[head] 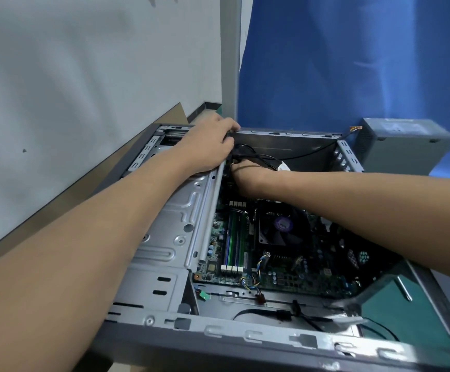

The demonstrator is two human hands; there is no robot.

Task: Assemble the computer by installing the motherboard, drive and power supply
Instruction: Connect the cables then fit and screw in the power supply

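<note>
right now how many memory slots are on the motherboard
4 memory slots, side by side on the motherboard, between the metal drive cage and the cooler fan. None looks hidden.

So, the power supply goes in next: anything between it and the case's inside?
Yes. The power supply sits outside the case, behind its slotted wall. Inside the far end lie black cables, with the left hand and right hand at them.
</note>
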